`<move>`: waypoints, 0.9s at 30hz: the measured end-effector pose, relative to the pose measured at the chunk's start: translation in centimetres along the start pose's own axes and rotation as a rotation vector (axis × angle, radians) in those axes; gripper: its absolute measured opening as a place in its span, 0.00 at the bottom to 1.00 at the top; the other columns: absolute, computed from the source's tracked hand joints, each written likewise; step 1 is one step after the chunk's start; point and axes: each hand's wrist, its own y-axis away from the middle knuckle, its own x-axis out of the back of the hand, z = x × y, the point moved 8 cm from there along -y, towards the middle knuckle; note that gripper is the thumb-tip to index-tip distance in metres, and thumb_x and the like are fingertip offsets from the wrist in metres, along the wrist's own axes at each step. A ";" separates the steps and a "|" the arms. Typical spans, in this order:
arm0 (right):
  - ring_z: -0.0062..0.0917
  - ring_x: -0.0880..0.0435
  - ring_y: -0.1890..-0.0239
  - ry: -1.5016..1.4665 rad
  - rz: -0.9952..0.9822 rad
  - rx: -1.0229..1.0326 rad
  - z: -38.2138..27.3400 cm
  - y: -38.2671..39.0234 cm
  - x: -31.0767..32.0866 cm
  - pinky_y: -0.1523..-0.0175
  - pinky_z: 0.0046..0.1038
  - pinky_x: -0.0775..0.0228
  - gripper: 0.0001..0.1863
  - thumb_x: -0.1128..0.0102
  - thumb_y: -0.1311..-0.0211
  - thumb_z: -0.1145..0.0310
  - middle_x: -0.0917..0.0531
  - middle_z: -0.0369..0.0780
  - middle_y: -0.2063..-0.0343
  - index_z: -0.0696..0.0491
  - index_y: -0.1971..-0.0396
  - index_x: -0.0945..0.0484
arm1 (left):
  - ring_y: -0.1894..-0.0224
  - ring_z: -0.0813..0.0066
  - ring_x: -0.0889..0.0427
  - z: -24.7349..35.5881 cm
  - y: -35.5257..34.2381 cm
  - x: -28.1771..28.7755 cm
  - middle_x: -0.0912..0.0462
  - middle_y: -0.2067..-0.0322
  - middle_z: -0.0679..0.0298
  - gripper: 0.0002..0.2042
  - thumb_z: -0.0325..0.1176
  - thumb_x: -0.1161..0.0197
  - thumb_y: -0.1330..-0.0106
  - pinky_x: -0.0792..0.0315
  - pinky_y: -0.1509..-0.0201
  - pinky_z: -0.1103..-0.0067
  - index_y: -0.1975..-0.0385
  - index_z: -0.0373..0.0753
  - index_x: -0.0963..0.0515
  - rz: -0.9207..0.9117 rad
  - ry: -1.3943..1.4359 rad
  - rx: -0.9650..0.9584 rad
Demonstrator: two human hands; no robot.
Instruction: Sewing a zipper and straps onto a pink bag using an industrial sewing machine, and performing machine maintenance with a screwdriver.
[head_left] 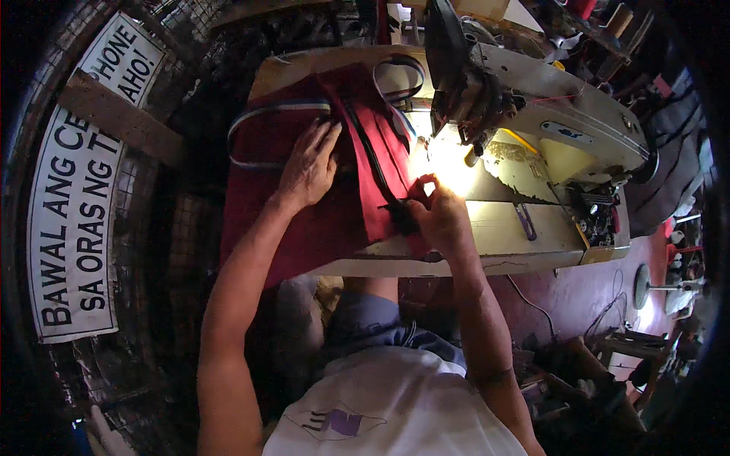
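Dark red fabric point(262, 209) lies across the left part of the sewing table and hangs over its front edge. A long black strip point(370, 156), which looks like a zipper, runs down a folded red panel. Striped webbing point(285, 109) loops over the cloth, with another loop farther back. My left hand point(310, 163) rests on the fabric left of the strip, its fingers stretched out. Beside the lit needle area, my right hand point(443, 220) pinches the panel's right edge, near the strip's lower end. The fingertips partly hide the cloth there.
The sewing machine point(547, 91) stands at the right of the table point(350, 267), its lamp glaring near the needle. Purple thread snips point(525, 221) lie on the tabletop. Small black parts fill a tray point(601, 216) at the right end. A lettered sign point(76, 228) hangs left.
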 end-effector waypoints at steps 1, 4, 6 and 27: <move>0.42 0.15 0.74 -0.039 -0.009 0.009 0.2 -0.1 0.2 0.68 0.38 0.25 0.13 0.31 0.47 0.70 0.17 0.48 0.79 0.55 0.63 0.23 | 0.32 0.48 0.39 -0.2 0.8 -0.2 0.35 0.37 0.47 0.29 0.25 0.43 0.39 0.43 0.28 0.60 0.35 0.33 0.37 -0.001 -0.053 0.080; 0.41 0.16 0.75 0.013 -0.013 -0.018 1.5 -0.6 1.3 0.68 0.38 0.26 0.12 0.31 0.47 0.66 0.18 0.48 0.80 0.58 0.70 0.22 | 0.31 0.45 0.42 1.6 3.0 0.5 0.37 0.36 0.45 0.29 0.27 0.43 0.39 0.45 0.27 0.59 0.35 0.32 0.39 0.050 -0.091 0.189; 0.42 0.16 0.76 0.033 -0.001 -0.023 2.3 -1.0 2.3 0.69 0.37 0.26 0.15 0.30 0.48 0.63 0.18 0.48 0.81 0.60 0.74 0.22 | 0.30 0.45 0.43 3.7 4.2 0.7 0.39 0.35 0.44 0.29 0.26 0.44 0.38 0.47 0.27 0.59 0.34 0.32 0.40 0.061 -0.107 0.245; 0.38 0.13 0.67 -0.132 -0.083 -0.012 4.0 -0.5 3.3 0.61 0.34 0.23 0.22 0.30 0.50 0.61 0.15 0.52 0.70 0.61 0.60 0.19 | 0.32 0.47 0.41 6.7 5.9 1.5 0.35 0.38 0.46 0.29 0.26 0.42 0.39 0.46 0.29 0.55 0.34 0.38 0.38 0.169 -0.038 0.332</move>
